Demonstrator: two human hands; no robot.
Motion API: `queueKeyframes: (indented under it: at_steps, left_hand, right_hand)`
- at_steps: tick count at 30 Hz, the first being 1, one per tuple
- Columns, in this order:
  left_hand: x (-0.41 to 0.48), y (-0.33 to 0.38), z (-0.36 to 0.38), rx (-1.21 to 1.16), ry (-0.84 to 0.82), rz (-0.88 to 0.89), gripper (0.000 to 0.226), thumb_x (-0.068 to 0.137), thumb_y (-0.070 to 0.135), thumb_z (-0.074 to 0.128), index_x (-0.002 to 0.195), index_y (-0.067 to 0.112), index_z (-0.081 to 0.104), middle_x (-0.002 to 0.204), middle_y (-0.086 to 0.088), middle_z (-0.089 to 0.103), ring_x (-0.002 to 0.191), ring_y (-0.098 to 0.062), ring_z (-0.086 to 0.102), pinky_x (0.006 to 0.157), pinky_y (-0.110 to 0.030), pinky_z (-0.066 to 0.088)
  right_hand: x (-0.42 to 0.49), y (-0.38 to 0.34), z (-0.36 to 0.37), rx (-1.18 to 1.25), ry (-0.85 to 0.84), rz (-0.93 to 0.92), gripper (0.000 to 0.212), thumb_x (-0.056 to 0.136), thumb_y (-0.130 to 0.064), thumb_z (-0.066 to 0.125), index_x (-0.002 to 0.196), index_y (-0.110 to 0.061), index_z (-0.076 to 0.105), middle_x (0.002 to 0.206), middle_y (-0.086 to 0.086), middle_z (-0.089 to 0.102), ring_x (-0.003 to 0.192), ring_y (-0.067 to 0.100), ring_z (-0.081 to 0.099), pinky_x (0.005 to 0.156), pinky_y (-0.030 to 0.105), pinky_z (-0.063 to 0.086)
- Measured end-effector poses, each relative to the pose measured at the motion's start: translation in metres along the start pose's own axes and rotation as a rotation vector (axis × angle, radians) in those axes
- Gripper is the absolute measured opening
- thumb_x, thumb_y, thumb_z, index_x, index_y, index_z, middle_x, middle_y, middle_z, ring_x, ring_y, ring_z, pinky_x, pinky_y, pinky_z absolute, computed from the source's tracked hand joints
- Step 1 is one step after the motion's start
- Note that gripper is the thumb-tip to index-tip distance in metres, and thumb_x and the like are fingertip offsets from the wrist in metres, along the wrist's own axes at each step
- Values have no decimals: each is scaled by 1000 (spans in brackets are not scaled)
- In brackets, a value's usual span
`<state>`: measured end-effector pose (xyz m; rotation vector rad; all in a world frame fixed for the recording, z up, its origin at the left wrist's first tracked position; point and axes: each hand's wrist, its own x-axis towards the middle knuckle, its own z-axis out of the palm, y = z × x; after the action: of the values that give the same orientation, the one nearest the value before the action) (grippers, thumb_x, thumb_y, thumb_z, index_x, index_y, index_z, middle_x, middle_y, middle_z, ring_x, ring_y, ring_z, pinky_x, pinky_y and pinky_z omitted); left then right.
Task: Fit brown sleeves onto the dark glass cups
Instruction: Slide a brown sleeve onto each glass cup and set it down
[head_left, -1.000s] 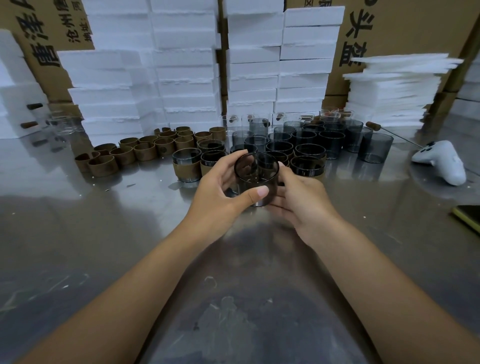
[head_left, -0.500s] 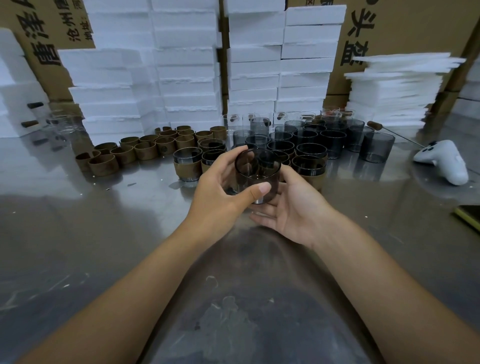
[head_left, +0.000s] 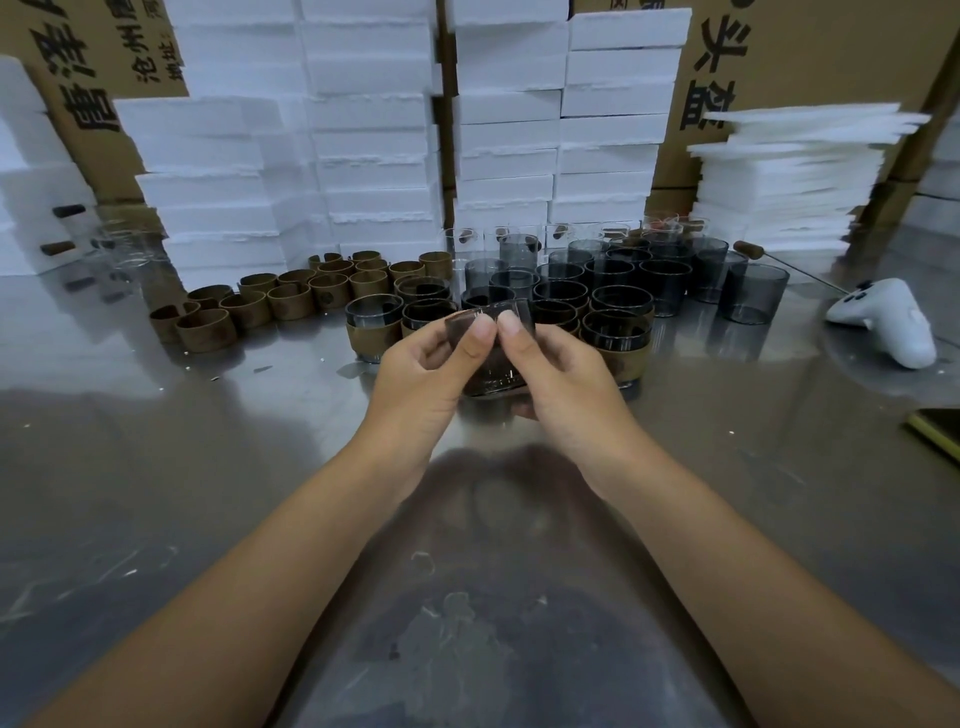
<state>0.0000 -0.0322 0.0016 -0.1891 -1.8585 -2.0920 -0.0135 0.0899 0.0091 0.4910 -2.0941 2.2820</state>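
We hold one dark cup (head_left: 491, 371) above the middle of the worktop (head_left: 208, 493), with both hands curled round it. Our left hand (head_left: 421, 374) grips its left side and our right hand (head_left: 561, 379) its right. The two thumbs (head_left: 475, 332) press side by side on the near wall, just under the rim. We cannot tell whether a sleeve is on it. Behind it, toward the far edge, stand sleeved cups (head_left: 371, 332), with bare cups (head_left: 665, 275) behind and right of them. Toward the far left corner lie loose sleeves (head_left: 249, 306) in rows. A white controller (head_left: 883, 322) rests near the right edge.
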Motion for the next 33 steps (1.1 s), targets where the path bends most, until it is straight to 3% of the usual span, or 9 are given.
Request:
queueKeyframes:
  at_steps: [3, 5, 9, 12, 16, 21, 27, 30, 33]
  left_hand:
    - [2, -4, -1, 4, -65, -58, 65, 62, 50, 79, 113, 11, 66, 110, -8, 71, 105, -20, 66, 97, -43, 50]
    - [1, -4, -1, 18, -90, -97, 60, 59, 50, 78, 109, 20, 68, 112, -5, 71, 111, -22, 64, 102, -51, 45]
    - [1, -3, -3, -68, -137, -133, 55, 65, 45, 76, 111, 16, 68, 114, -13, 69, 109, -24, 65, 97, -43, 51]
    - [2, -2, -4, -122, -136, -142, 53, 67, 43, 78, 106, 8, 69, 108, -14, 71, 102, -22, 68, 85, -31, 55]
    - [2, -1, -5, -157, -164, -161, 36, 70, 41, 71, 91, 13, 77, 100, -11, 73, 95, -19, 69, 79, -24, 55]
    - [3, 3, -6, -207, -171, -200, 34, 74, 44, 63, 90, 17, 78, 100, -10, 74, 96, -18, 69, 91, -26, 53]
    - [4, 6, -5, -332, -196, -257, 41, 76, 46, 56, 93, 14, 76, 104, -10, 73, 99, -17, 69, 89, -24, 54]
    - [4, 6, -4, -331, -210, -262, 49, 77, 47, 55, 107, 11, 68, 110, -12, 71, 107, -21, 66, 98, -30, 49]
    - [5, 4, -5, -317, -212, -258, 45, 77, 47, 57, 100, 13, 74, 108, -12, 71, 106, -23, 66, 99, -34, 49]
  right_hand:
    - [0, 1, 0, -43, 38, -3, 32, 91, -44, 55, 101, -17, 67, 82, -13, 69, 70, -7, 64, 60, 10, 47]
    - [1, 3, 0, -51, 64, 0, 30, 91, -46, 55, 98, -19, 67, 85, -11, 69, 77, -1, 66, 65, 14, 49]
    - [1, 2, 0, -5, 61, 40, 36, 89, -46, 59, 105, -15, 65, 88, -8, 73, 85, 11, 71, 73, 20, 55]
    - [-1, -1, 0, 47, 53, 53, 37, 87, -44, 62, 107, -13, 63, 72, -15, 71, 68, 0, 69, 59, 12, 50]
    - [-2, -3, -1, 60, 62, 54, 38, 84, -44, 64, 109, -15, 63, 85, -7, 73, 71, -2, 68, 58, 11, 49]
    - [-1, -5, -5, 119, 35, 98, 41, 84, -48, 62, 110, -16, 64, 93, 5, 73, 68, 7, 67, 58, 15, 52]
    - [1, -5, -10, 206, -17, 113, 50, 59, -62, 63, 94, -26, 67, 84, -6, 73, 70, 4, 66, 61, 18, 50]
    - [1, -4, -9, 180, -53, 116, 54, 59, -65, 60, 96, -26, 70, 84, -8, 74, 69, 0, 66, 60, 16, 48]
    - [1, -4, -7, 66, -58, 104, 46, 73, -66, 53, 91, -28, 71, 81, -10, 73, 70, -3, 65, 65, 19, 45]
